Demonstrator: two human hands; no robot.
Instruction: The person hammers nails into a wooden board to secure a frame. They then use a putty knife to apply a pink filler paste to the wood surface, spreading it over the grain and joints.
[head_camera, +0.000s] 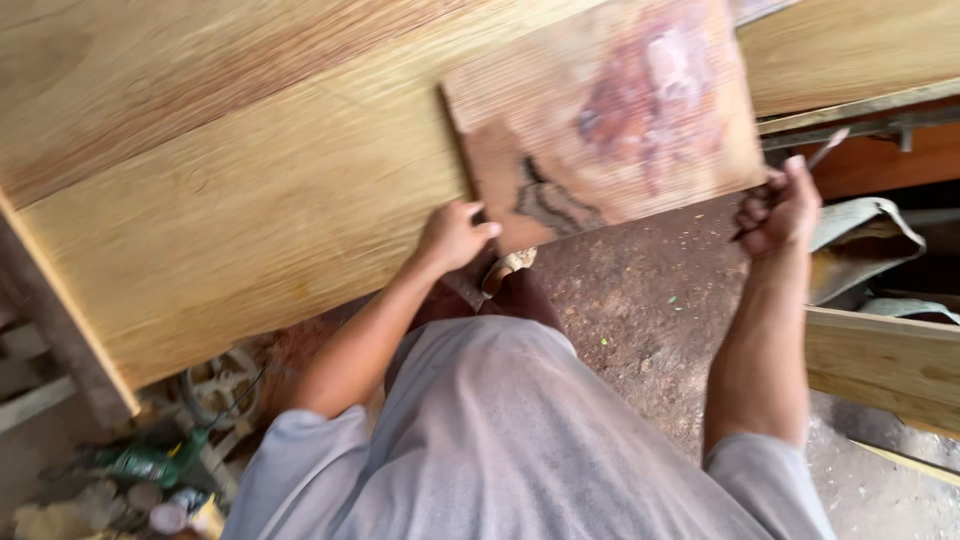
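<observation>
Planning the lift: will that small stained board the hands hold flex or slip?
The small stained board looks flat and rigid, so probably stiff. Its grainy face suggests little slipping. The left hand and right hand bear it at opposite edges, so it is likely fairly light.

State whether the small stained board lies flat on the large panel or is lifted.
Cannot tell: the stained board overlaps the large panel, gripped by left hand and right hand.

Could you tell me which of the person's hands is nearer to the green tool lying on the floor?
Left. The left hand grips the small board's lower left edge, above the green tool; the right hand is far across, holding a thin tool.
</observation>
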